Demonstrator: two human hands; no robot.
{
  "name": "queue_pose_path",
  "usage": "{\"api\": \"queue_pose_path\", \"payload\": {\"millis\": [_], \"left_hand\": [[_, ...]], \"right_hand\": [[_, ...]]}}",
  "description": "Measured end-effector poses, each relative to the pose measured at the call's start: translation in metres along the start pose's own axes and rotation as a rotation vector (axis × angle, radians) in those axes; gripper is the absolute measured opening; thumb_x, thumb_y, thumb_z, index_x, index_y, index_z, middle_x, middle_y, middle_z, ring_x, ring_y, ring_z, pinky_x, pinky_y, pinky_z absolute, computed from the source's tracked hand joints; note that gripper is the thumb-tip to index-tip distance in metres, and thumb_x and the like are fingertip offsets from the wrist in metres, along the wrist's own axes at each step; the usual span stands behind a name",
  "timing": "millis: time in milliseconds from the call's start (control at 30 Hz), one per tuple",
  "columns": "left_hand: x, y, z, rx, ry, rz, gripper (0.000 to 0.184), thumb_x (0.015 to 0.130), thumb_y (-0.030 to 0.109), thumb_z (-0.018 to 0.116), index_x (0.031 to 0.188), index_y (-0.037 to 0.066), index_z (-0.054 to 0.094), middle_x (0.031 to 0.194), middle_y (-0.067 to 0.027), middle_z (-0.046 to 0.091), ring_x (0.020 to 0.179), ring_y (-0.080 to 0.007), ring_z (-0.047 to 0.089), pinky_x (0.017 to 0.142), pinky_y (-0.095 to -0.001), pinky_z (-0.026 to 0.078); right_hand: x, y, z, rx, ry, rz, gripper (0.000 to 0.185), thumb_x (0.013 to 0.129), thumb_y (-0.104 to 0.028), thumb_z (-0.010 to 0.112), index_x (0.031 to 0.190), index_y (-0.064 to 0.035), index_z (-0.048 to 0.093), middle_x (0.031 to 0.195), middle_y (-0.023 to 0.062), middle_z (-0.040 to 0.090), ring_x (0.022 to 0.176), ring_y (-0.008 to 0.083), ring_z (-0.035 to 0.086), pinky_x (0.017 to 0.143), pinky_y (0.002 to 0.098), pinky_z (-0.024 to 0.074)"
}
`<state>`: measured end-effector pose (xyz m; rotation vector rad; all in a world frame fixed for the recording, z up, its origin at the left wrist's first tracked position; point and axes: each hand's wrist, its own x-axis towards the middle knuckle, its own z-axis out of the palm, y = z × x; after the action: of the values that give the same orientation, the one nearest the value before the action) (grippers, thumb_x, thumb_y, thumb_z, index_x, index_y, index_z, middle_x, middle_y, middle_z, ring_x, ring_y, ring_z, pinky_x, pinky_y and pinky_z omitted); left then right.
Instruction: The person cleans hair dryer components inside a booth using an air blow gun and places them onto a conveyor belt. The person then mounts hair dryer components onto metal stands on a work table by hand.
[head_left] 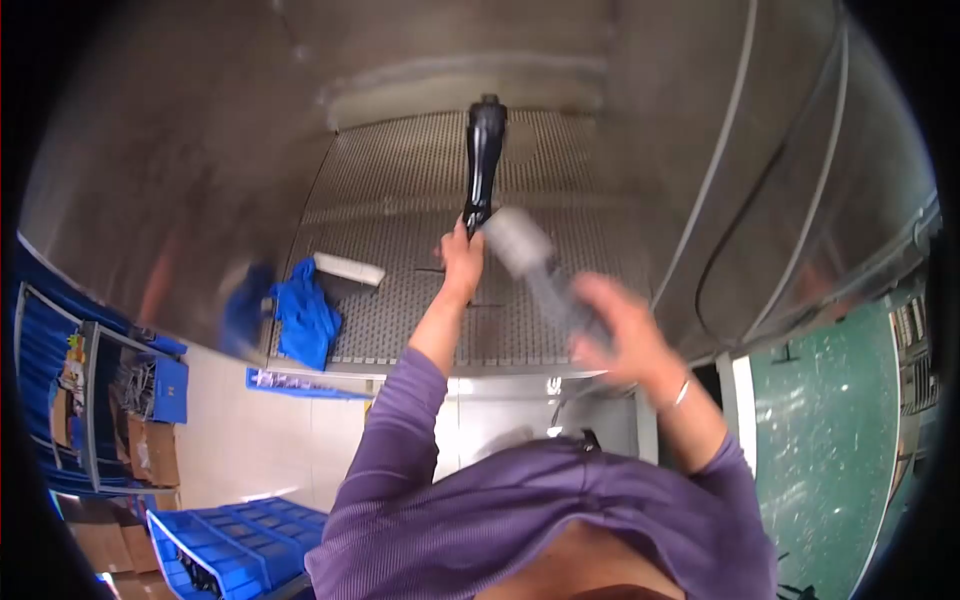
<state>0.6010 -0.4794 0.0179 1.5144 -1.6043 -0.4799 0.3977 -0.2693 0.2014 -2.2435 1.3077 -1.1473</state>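
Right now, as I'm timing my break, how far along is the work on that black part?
No finished step can be confirmed: the glossy black part shows no clear sign either way. In hand, the left hand grips its near end while the right hand holds a blurred, pale-headed tool close by. What's left, it seems: at least putting both down; anything more can't be told.

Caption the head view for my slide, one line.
Left hand holding a glossy black part, right hand gripping a blurred light-headed tool, over a patterned metal surface.
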Motion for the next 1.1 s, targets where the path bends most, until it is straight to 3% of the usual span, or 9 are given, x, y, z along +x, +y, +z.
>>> {"api": "queue_pose_path", "payload": {"millis": [300,367,433,567,633,733,867,933,1100], "left_hand": [[0.014,0.006,-0.037,0.338,0.526,0.187,0.043,0.069,0.003,0.065,0.111,0.012,0.059,0.094,-0.0139,0.049,0.092,-0.0315,0.046,0.081,-0.0402,0.036],[0.013,0.000,-0.041,0.402,0.482,0.176,0.037,0.072,0.008,0.061,0.108,0.014,0.061,0.095,-0.0118,0.048,0.093,-0.0300,0.044,0.083,-0.0425,0.034],[0.016,-0.016,-0.045,0.416,0.384,0.169,0.032,0.072,0.009,0.059,0.104,0.014,0.062,0.096,-0.0109,0.048,0.094,-0.0303,0.044,0.082,-0.0438,0.034],[0.009,-0.027,-0.046,0.520,0.474,0.272,0.051,0.055,0.011,0.073,0.105,0.017,0.064,0.096,-0.0113,0.049,0.094,-0.0311,0.045,0.083,-0.0419,0.034],[0.013,-0.027,-0.058,0.445,0.496,0.309,0.064,0.044,0.020,0.080,0.106,0.016,0.063,0.083,-0.0097,0.052,0.079,-0.0322,0.050,0.069,-0.0447,0.038],[0.009,-0.023,-0.068,0.519,0.488,0.325,0.057,0.054,0.007,0.071,0.109,0.015,0.063,0.088,-0.0107,0.053,0.082,-0.0326,0.050,0.074,-0.0435,0.040],[0.012,-0.044,-0.077,0.380,0.346,0.296,0.052,0.058,0.000,0.065,0.109,0.008,0.061,0.090,-0.0119,0.055,0.087,-0.0327,0.051,0.080,-0.0425,0.040],[0.013,-0.066,-0.077,0.285,0.238,0.310,0.028,0.065,-0.001,0.064,0.093,0.000,0.059,0.083,-0.0149,0.057,0.081,-0.0338,0.055,0.072,-0.0435,0.043],[-0.023,-0.028,-0.077,-0.688,-0.401,-0.087,0.023,0.089,0.009,0.051,0.105,-0.007,0.048,0.085,-0.0090,0.060,0.079,-0.0191,0.057,0.077,-0.0309,0.049]], "right_hand": [[0.048,-0.002,0.043,-0.081,-0.015,-0.048,0.052,0.065,-0.020,0.067,0.112,-0.0015,0.052,0.105,0.0198,0.059,0.094,0.0347,0.059,0.081,0.0389,0.0492],[0.068,0.005,0.028,-0.020,-0.071,0.527,0.050,0.066,-0.020,0.066,0.111,-0.0015,0.052,0.107,0.0198,0.058,0.095,0.0353,0.058,0.082,0.0389,0.0487],[0.056,-0.007,0.036,-0.025,-0.038,-0.026,0.049,0.067,-0.020,0.065,0.109,0.0003,0.052,0.098,0.0212,0.060,0.089,0.0372,0.059,0.078,0.0409,0.0495],[0.089,0.006,0.042,-0.063,-0.022,0.429,0.047,0.066,-0.020,0.065,0.108,-0.0022,0.054,0.093,0.0215,0.061,0.086,0.0365,0.060,0.076,0.0411,0.0493],[0.082,-0.008,0.033,0.059,-0.108,0.051,0.052,0.068,-0.021,0.065,0.113,0.0007,0.052,0.098,0.0215,0.062,0.088,0.0371,0.061,0.078,0.0386,0.0498],[0.094,0.013,0.033,-0.057,0.093,0.426,0.043,0.068,-0.024,0.062,0.103,-0.0014,0.056,0.096,0.0215,0.061,0.087,0.0380,0.060,0.076,0.0409,0.0498],[0.055,0.016,0.009,0.045,0.057,0.133,0.047,0.066,-0.020,0.064,0.109,-0.0030,0.054,0.099,0.0187,0.062,0.091,0.0364,0.060,0.079,0.0409,0.0483],[0.034,0.030,0.019,-0.024,0.103,0.418,0.052,0.064,-0.020,0.065,0.112,-0.0036,0.054,0.103,0.0189,0.061,0.093,0.0356,0.060,0.081,0.0392,0.0483],[-0.127,0.034,0.005,0.211,-0.241,0.709,0.055,0.067,-0.025,0.065,0.117,-0.0039,0.054,0.094,0.0197,0.063,0.091,0.0328,0.060,0.080,0.0372,0.0468]]}}
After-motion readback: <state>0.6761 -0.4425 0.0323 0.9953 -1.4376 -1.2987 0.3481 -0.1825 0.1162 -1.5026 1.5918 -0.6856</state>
